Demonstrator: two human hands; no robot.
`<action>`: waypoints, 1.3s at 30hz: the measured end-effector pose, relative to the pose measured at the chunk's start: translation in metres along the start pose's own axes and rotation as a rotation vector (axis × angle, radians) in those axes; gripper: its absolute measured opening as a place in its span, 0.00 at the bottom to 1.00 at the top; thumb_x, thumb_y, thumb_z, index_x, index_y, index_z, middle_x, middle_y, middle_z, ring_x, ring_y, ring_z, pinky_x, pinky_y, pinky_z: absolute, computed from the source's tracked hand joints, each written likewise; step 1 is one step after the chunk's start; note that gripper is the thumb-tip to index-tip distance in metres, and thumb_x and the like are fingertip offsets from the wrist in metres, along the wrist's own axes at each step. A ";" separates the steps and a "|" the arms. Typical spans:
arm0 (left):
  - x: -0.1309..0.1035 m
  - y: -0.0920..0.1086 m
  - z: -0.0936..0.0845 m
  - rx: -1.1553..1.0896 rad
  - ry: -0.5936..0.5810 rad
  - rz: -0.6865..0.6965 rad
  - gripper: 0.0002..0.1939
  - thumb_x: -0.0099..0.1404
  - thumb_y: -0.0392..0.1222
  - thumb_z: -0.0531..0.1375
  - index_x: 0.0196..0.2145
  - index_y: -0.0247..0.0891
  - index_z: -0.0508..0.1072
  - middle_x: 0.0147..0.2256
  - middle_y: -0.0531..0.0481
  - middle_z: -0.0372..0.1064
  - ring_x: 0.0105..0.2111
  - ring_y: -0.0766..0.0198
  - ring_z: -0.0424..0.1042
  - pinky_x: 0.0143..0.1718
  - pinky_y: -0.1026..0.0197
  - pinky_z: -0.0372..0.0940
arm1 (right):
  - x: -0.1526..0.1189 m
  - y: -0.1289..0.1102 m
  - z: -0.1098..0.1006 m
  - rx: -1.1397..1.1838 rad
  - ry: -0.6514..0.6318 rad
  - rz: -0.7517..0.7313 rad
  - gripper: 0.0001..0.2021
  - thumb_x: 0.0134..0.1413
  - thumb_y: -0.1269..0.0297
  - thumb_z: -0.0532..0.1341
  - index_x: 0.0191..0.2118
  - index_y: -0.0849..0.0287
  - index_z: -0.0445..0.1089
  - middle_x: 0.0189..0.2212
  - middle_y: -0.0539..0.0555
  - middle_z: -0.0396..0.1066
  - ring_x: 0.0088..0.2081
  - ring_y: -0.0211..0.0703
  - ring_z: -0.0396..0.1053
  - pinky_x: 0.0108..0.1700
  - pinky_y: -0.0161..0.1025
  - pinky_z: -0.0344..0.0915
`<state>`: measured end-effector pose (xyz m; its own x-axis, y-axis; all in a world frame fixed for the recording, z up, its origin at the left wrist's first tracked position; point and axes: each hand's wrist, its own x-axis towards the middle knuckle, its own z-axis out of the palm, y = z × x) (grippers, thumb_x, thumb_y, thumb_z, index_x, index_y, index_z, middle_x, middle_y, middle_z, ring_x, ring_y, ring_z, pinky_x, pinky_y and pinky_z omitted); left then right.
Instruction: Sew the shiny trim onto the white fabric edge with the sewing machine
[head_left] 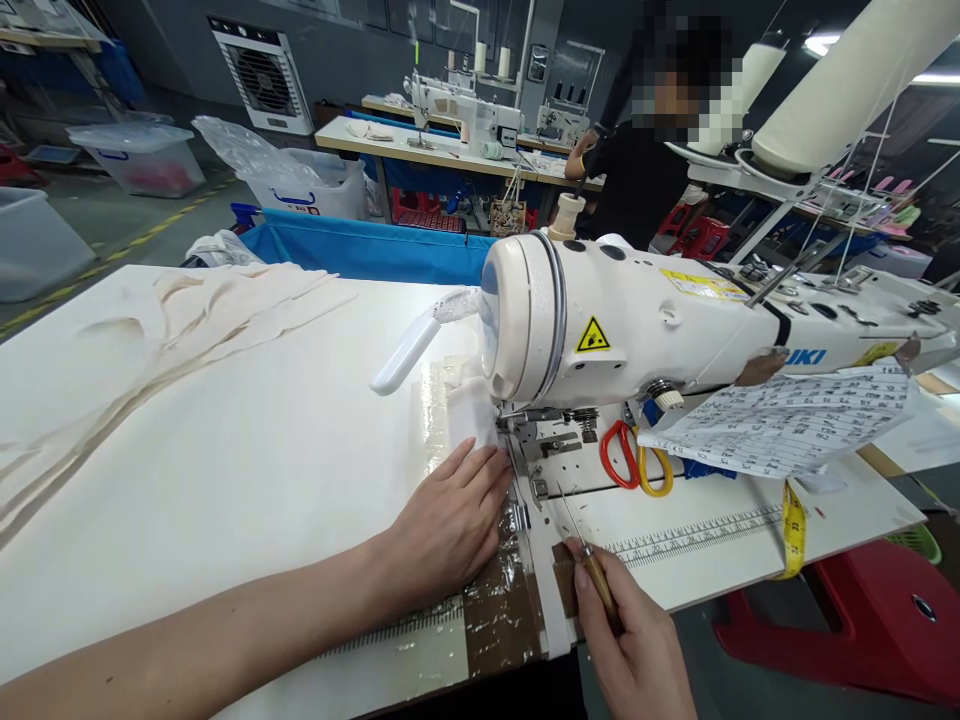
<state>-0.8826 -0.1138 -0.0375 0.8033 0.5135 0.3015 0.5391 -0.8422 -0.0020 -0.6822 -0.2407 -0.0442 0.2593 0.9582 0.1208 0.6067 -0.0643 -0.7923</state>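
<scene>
My left hand (455, 515) lies flat, fingers stretched out, on a small piece of white fabric (471, 412) beside the needle area of the sewing machine (600, 320). In my right hand (634, 630) is an awl (596, 580), gripped by its wooden handle, its thin metal point angled up and left toward the machine bed. A narrow white strip (546, 570) runs from the presser foot down to the table's front edge, between my hands. How the fabric sits right under the needle is hidden by the machine head.
Scissors (636, 460) with red and yellow handles lie right of the needle area, near a handwritten sheet (787, 420) and a hanging yellow tape measure (793, 530). Cream fabric pieces (187, 330) lie at left. A red stool (847, 620) stands at right; a person (637, 170) works behind.
</scene>
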 end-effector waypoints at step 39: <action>0.015 -0.023 0.001 -0.154 0.012 -0.111 0.21 0.68 0.34 0.50 0.56 0.23 0.67 0.53 0.35 0.66 0.52 0.49 0.66 0.53 0.49 0.67 | 0.043 -0.040 0.055 -0.678 0.124 -0.587 0.17 0.66 0.74 0.47 0.51 0.65 0.70 0.34 0.59 0.77 0.27 0.46 0.76 0.25 0.37 0.67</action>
<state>-0.8832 -0.0866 -0.0341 0.7375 0.6037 0.3027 0.5785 -0.7960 0.1780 -0.7371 -0.1820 -0.0401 -0.1764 0.8541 0.4892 0.9692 0.2374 -0.0650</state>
